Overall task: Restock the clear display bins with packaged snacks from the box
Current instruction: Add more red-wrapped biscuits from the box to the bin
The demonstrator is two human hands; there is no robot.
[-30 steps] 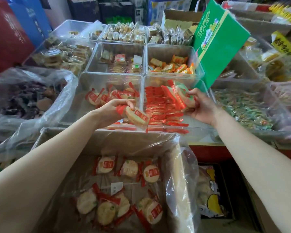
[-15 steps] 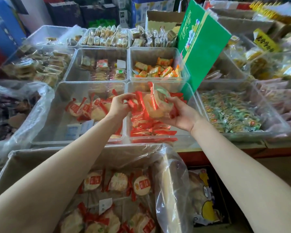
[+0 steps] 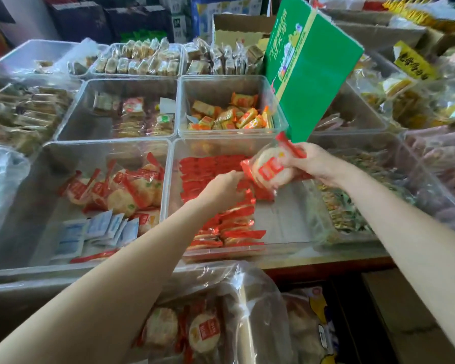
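— Since half a second back, what's shifted? Both hands met over the middle bin then; now the left hand (image 3: pixel 227 186) has dropped lower into that bin while the right hand (image 3: pixel 309 164) has drawn off to the right and a little up, taking a packet with it.

— Start from the left, then. What's in the left-hand clear bin (image 3: pixel 71 153)?

— A loose heap of red-wrapped round crackers (image 3: pixel 124 190) toward its back, some white sachets (image 3: pixel 100 231) in front, and bare floor all round — it looks barely a third stocked.

— And the middle bin (image 3: pixel 286 222)?

— Neat rows of red packets (image 3: pixel 216 179) fill its left part; the right part shows bare plastic. The left hand lies knuckles-up on those rows, fingers curled down among them. Whether it pinches a packet or only presses one into line, I cannot tell.

— The right hand?

— Closed round a round cracker packet (image 3: pixel 271 168), held above the middle bin's back right, just below the green carton (image 3: pixel 313 72) standing there. Not yet set down.

— So how far along?

— Partway, I'd judge. The box (image 3: pixel 0 306) at the near edge, lined with a clear bag, shows more of the same packets (image 3: pixel 202 334) waiting, and both front bins have room. The bin of green-wrapped sweets (image 3: pixel 339 206) to the right looks untouched.
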